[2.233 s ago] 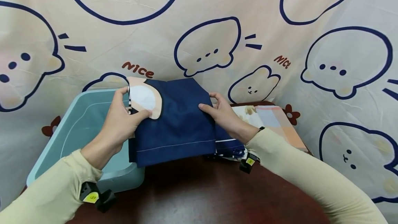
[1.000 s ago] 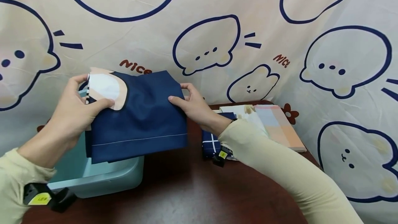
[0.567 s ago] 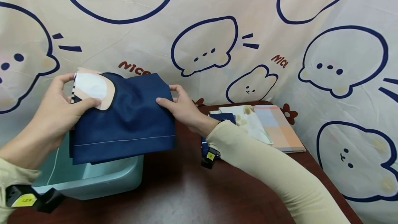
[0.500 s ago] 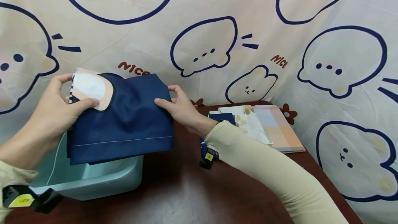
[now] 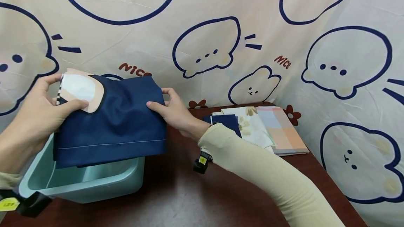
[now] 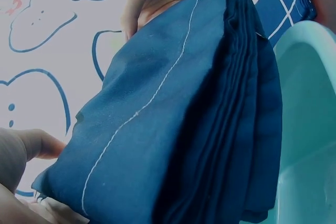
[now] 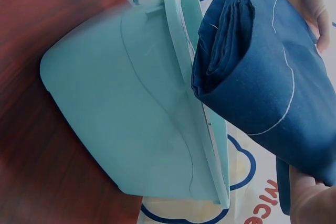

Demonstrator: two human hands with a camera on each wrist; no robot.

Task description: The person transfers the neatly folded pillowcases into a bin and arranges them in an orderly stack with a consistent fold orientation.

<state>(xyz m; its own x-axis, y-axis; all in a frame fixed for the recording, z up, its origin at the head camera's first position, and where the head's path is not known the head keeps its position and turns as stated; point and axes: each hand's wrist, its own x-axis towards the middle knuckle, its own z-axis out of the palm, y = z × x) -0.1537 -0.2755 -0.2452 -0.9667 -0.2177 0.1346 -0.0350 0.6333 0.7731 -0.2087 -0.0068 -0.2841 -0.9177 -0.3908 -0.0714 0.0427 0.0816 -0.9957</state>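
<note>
Both hands hold up a folded navy cloth [image 5: 126,125] with a peach-and-white print patch and a white stitched hem. My left hand [image 5: 41,115] pinches its left edge, thumb over the print and fingers behind. At the opposite edge, my right hand [image 5: 178,113] pinches it with the thumb in front. The cloth is raised above a light teal plastic bin [image 5: 104,188] and covers much of its opening in the head view. Many stacked layers of the cloth [image 6: 220,108] show along its lower side in the left wrist view.
On the brown table [image 5: 189,199], right of the bin, lie a folded navy cloth with white lines [image 5: 225,123], a folded white floral cloth [image 5: 252,125] and a folded plaid cloth [image 5: 281,129]. A cartoon-printed curtain [image 5: 202,6] hangs behind.
Both hands have carried the navy cloth left, from between the bin and the cloth pile to over the bin. Their grip looks the same throughout.
</note>
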